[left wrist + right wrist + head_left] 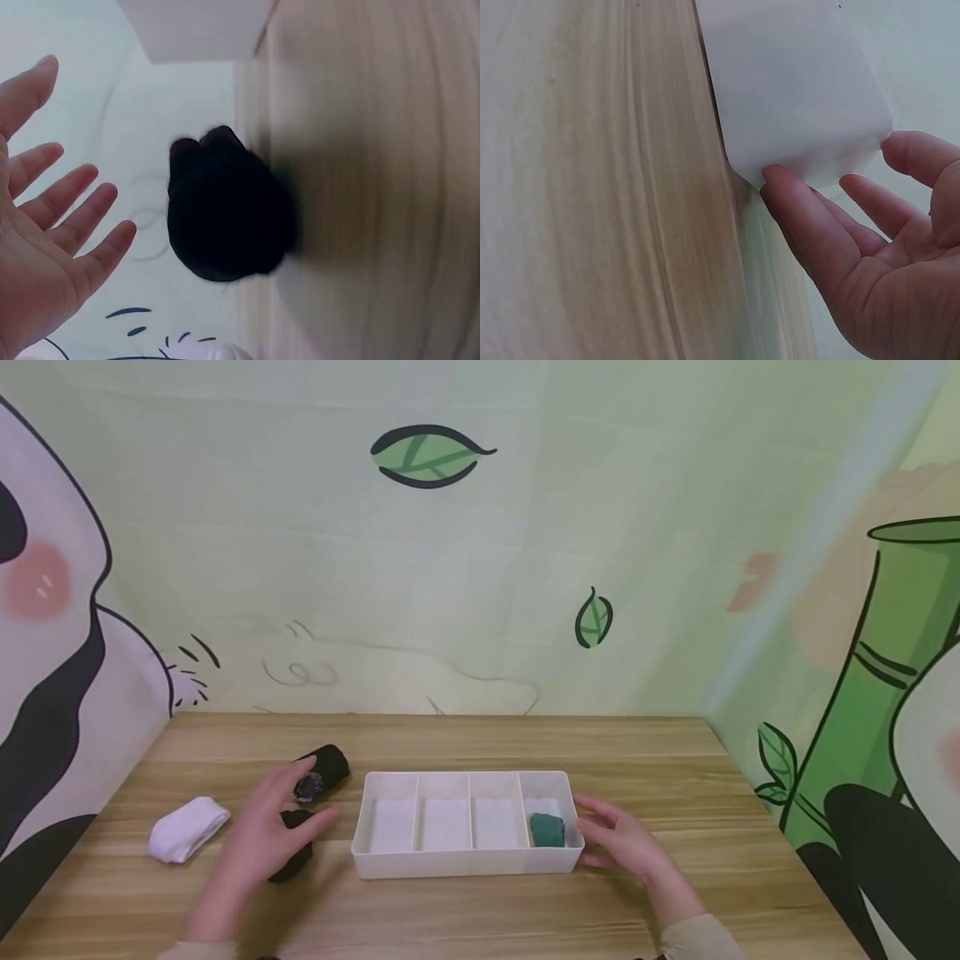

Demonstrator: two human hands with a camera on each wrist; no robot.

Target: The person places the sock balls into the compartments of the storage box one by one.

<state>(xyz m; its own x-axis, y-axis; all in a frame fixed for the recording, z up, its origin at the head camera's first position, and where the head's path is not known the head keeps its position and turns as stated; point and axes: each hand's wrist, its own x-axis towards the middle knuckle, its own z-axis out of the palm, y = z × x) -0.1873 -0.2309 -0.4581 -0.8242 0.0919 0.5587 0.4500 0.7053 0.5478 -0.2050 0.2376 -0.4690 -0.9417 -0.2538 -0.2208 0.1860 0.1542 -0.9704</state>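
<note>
My left hand (264, 831), fingers spread and holding nothing, is over a rolled black sock (296, 852) that it partly hides in the head view. In the left wrist view that black sock (229, 214) lies on the table, apart from the fingers. A second black roll (330, 768), with a grey patterned patch, lies just beyond the fingertips. My right hand (618, 837) touches the right end of a white box (468, 863) with its fingertips; the right wrist view shows fingers (810, 217) fairly straight against that end. A rolled green sock (547, 831) sits in the box's rightmost compartment.
A folded white sock (187, 829) lies left of my left hand. The box has thin upright dividers, and its other compartments show bare floors. A wooden table (450, 918) carries everything. Behind it hangs a printed backdrop (465, 568) with pandas, leaves and bamboo.
</note>
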